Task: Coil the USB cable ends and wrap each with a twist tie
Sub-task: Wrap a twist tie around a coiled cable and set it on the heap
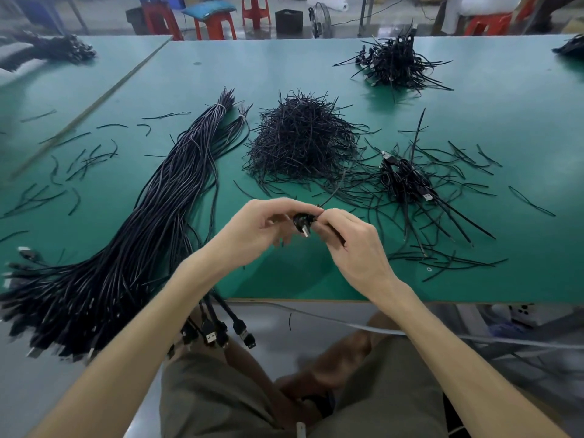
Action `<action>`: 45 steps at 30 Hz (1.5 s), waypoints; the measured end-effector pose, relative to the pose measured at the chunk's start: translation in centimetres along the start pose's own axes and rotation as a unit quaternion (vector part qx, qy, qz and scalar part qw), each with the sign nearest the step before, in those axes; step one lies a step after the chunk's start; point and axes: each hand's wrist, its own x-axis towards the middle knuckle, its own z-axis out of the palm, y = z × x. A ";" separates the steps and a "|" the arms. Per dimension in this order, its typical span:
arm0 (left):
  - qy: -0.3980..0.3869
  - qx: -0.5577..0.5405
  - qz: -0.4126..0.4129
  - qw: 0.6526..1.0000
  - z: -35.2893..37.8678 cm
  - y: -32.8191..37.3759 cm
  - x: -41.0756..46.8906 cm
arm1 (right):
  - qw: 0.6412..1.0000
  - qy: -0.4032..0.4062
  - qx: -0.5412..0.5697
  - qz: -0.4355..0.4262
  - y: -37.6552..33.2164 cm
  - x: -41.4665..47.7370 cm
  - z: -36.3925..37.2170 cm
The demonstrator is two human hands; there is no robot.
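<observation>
My left hand point(257, 230) and my right hand point(350, 245) meet above the near part of the green table point(189, 67). Between their fingertips sits a small coiled black USB cable point(301, 220), its silver plug pointing down. Both hands pinch this coil; a thin black twist tie point(331, 192) sticks up and away from it. A long bundle of uncoiled black USB cables point(132, 235) lies to the left, plugs hanging over the table edge. A heap of black twist ties point(300, 140) sits straight ahead.
Coiled, tied cables lie in a small pile point(407, 181) at the right and a bigger pile point(392, 63) farther back. Loose ties scatter across the table on both sides. Red stools point(215, 23) and a fan point(320, 18) stand beyond the table. My knees are below the near edge.
</observation>
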 end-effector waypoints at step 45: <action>-0.076 0.054 -0.068 0.993 -0.1 1.5 1.7 | 0.998 0.018 0.026 0.056 0.3 -0.2 0.0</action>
